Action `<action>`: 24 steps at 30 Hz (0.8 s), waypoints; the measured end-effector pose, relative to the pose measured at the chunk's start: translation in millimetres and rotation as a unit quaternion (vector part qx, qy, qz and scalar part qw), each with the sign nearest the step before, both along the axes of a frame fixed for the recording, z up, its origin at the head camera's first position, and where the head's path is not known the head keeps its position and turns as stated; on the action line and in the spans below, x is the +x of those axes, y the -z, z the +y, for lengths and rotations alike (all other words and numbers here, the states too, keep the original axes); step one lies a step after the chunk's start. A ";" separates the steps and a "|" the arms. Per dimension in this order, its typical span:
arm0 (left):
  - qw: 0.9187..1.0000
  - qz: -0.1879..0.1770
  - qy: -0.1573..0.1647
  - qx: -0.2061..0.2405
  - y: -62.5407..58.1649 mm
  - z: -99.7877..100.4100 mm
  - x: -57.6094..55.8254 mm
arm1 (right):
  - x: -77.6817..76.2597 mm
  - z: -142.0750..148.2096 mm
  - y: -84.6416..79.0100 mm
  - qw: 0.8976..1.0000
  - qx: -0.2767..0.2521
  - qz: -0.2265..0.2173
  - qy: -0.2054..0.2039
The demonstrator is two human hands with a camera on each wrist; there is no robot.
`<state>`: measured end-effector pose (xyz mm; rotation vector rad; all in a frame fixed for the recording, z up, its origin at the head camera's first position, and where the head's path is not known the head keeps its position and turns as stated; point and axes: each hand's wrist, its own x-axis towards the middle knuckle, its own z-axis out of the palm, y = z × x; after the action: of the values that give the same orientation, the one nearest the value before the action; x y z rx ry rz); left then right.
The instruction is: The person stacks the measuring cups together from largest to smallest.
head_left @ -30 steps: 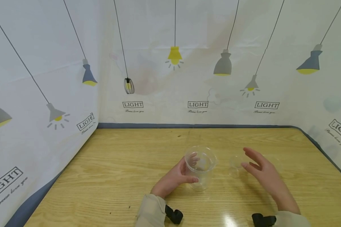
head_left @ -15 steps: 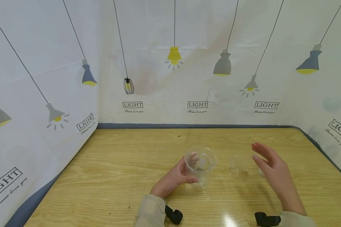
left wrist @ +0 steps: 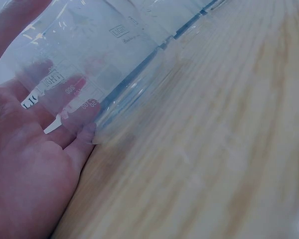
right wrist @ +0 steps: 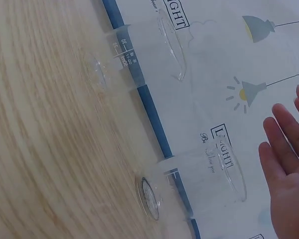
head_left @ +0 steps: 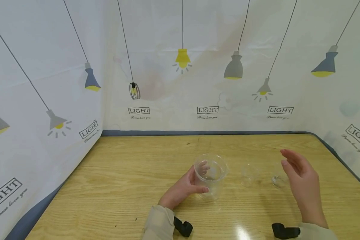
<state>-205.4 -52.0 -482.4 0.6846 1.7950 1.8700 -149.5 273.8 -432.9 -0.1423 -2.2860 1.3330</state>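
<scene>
A large clear beaker (head_left: 214, 185) stands upright on the wooden table, and my left hand (head_left: 180, 189) grips its side, thumb in front and fingers round the back. Pale volume marks show on its wall in the left wrist view, where the fingers (left wrist: 72, 107) are seen through it. To its right are two smaller clear beakers. The nearer one (head_left: 249, 176) is faint against the wood; the farther one (head_left: 277, 180) stands just left of my right hand (head_left: 304, 186). That hand is raised with relaxed fingers and holds nothing. Printed scale marks show on one small beaker (right wrist: 127, 57) in the right wrist view.
The wooden table (head_left: 114, 180) extends left and back from the beakers. A white sheet (head_left: 165, 83) printed with hanging lamps walls it in at the back and both sides, with a dark blue band (head_left: 156, 133) along its foot.
My right hand has moved right, away from the nearer small beaker and past the farther one, which now shows more fully. The left hand and large beaker have stayed in place.
</scene>
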 end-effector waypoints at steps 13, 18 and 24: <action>1.000 0.004 0.003 0.005 5.5 0.9 -3.1 | -3.7 14.9 10.9 0.990 0.002 -0.123 -0.064; 1.000 0.005 0.002 0.003 10.5 1.4 -5.7 | -4.6 16.2 14.4 0.984 0.022 -0.154 -0.086; 1.000 0.006 0.003 0.005 11.8 1.5 -6.6 | -4.5 20.2 19.2 0.980 0.034 -0.161 -0.114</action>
<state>-212.0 -50.4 -494.2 0.7058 1.7908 1.8759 -153.9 294.0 -452.1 -0.0790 -2.6836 1.4277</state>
